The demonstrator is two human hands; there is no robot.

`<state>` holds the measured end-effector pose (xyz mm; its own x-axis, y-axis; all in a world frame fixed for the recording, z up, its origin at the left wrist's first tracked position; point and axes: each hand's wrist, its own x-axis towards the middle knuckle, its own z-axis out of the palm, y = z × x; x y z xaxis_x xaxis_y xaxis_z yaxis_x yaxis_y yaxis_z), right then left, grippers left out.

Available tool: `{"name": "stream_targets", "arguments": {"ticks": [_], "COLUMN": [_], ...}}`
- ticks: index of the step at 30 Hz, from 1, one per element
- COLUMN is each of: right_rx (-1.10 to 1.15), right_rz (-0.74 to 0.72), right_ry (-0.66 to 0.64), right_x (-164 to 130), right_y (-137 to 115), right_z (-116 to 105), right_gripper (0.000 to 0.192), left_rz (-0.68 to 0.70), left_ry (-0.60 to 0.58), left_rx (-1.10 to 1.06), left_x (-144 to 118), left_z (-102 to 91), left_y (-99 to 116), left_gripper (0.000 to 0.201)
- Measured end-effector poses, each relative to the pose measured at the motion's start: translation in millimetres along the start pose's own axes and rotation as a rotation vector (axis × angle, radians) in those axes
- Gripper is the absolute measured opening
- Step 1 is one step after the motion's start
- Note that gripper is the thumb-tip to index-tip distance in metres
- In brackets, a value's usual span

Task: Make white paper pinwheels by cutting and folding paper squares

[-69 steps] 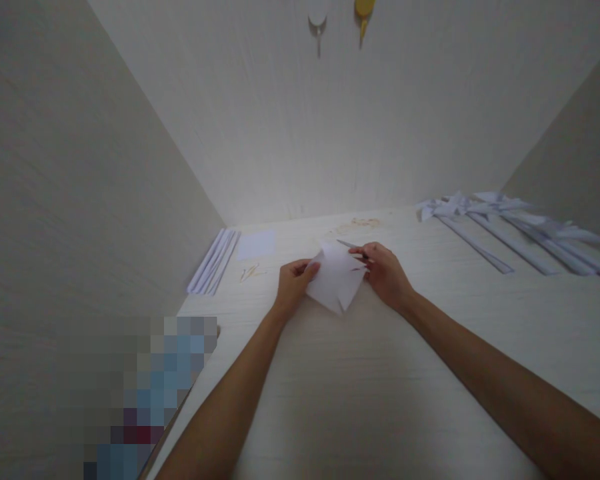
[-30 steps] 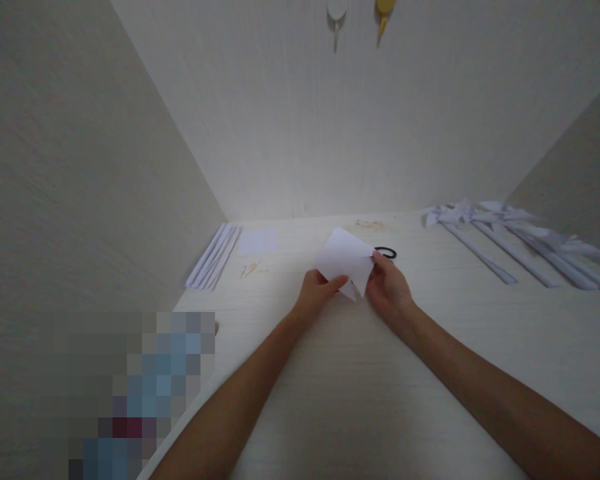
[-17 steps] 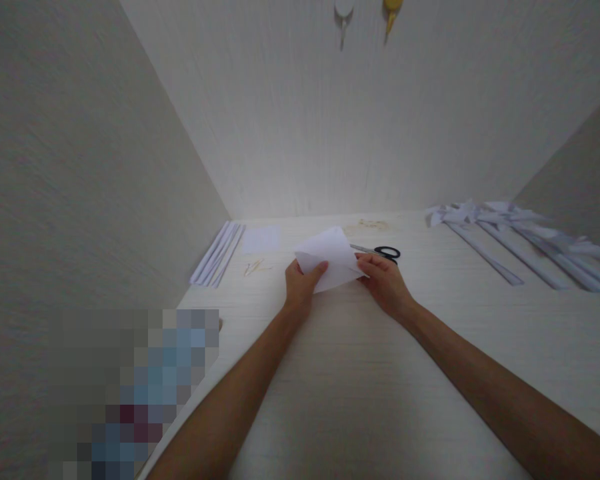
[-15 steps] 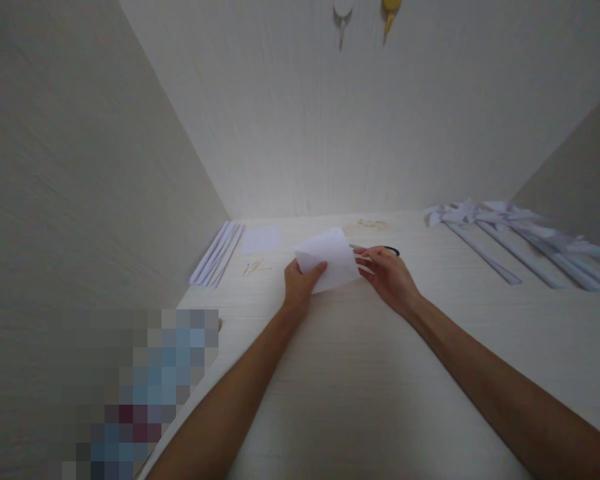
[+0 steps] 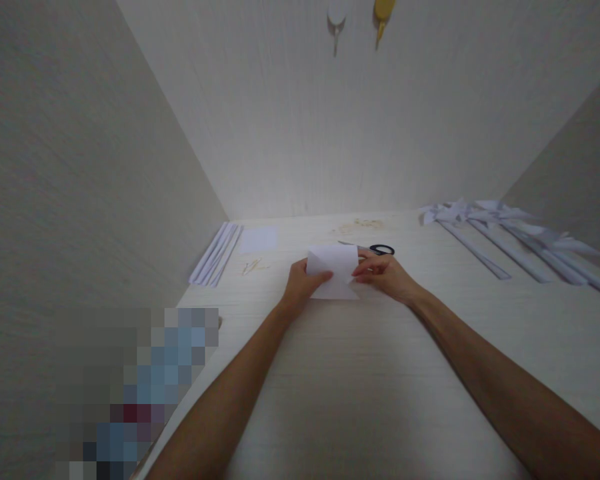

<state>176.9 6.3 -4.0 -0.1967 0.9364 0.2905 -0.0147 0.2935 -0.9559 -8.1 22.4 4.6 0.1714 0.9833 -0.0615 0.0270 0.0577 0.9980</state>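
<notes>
the left hand (image 5: pixel 299 285) grips a white paper sheet (image 5: pixel 330 259) by its left side, thumb laid across the top and the fingers mostly hidden underneath, while the right hand (image 5: pixel 387 277) has its fingertips at the sheet's right edge, by a small flap beside a slit — whether they pinch that flap firmly or only touch it, i cannot tell. to work it well, the left thumb should press just enough to stop the sheet turning, and the right fingertips should bend the flap gently, since paper next to a cut would likely tear if tugged sideways. the sheet sits between the two hands, over the pale table (image 5: pixel 290 380). just beyond its far edge lie scissors (image 5: pixel 381 249), black handle by the right hand, blade pointing left. farther out, thin tan pieces (image 5: pixel 369 223) are scattered near the back wall — and on the left are thin little sticks (image 5: pixel 254 267), a flat paper square (image 5: pixel 259 239) and a bundle of paper rolls (image 5: pixel 215 257). well apart, at the far right, lie folded paper shapes (image 5: pixel 455 211) on long paper stems (image 5: pixel 475 249)
</notes>
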Motion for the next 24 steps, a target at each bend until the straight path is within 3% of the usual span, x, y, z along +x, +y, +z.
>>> {"name": "stream_targets", "arguments": {"ticks": [6, 14, 24], "right_rx": [-0.083, -0.261, -0.232], "right_rz": [0.036, 0.105, 0.142], "right_ry": [0.096, 0.065, 0.093], "right_x": [1.3, 3.4, 2.7], "right_y": [0.4, 8.2, 7.4], "right_z": [4.0, 5.0, 9.1], "right_gripper": [0.008, 0.008, 0.011], "left_rz": [0.005, 0.021, -0.013], "left_ry": [-0.034, -0.111, -0.106], "left_rx": [0.114, 0.112, 0.118], "left_x": [-2.8, -2.2, -4.3], "left_z": [2.4, 1.3, 2.7], "left_y": [1.7, 0.0, 2.6], "left_gripper": [0.022, 0.023, 0.024]}}
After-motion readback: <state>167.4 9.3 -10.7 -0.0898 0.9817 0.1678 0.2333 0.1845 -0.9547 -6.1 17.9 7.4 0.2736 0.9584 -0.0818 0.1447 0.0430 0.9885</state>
